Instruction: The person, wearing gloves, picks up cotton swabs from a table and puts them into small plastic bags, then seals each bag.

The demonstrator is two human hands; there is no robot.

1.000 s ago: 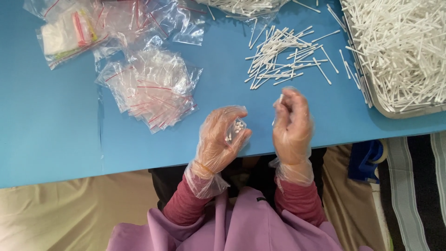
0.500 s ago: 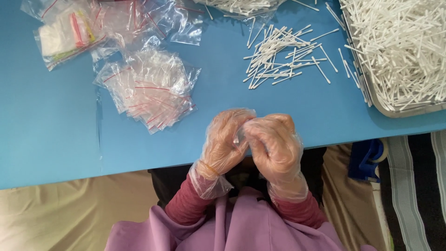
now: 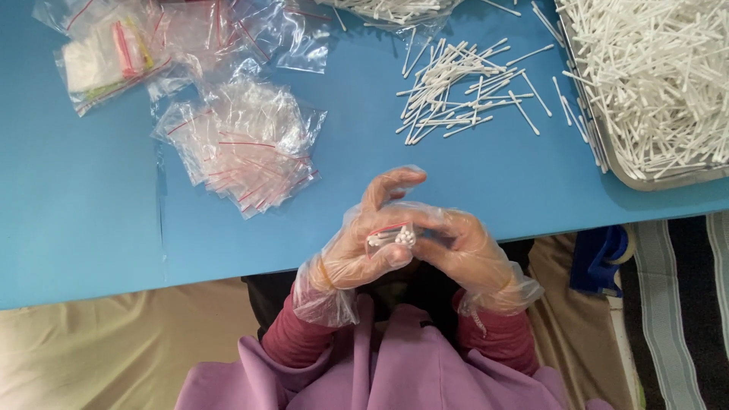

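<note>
Both hands wear thin clear plastic gloves and meet at the near edge of the blue table (image 3: 91, 228). My left hand (image 3: 361, 243) and my right hand (image 3: 463, 250) together pinch a small clear zip bag (image 3: 391, 237) with a red seal strip. White cotton swabs fill the bag, their tips showing between my fingers. A loose pile of cotton swabs (image 3: 463, 91) lies on the table beyond my hands.
A metal tray (image 3: 634, 181) heaped with cotton swabs sits at the right. A stack of empty small zip bags (image 3: 243, 148) lies to the left, with more clear bags (image 3: 114, 53) at the far left. A blue object (image 3: 600, 258) hangs below the table edge.
My right hand came across from apart to meet the left. Both hands now close around the small bag of swabs.
</note>
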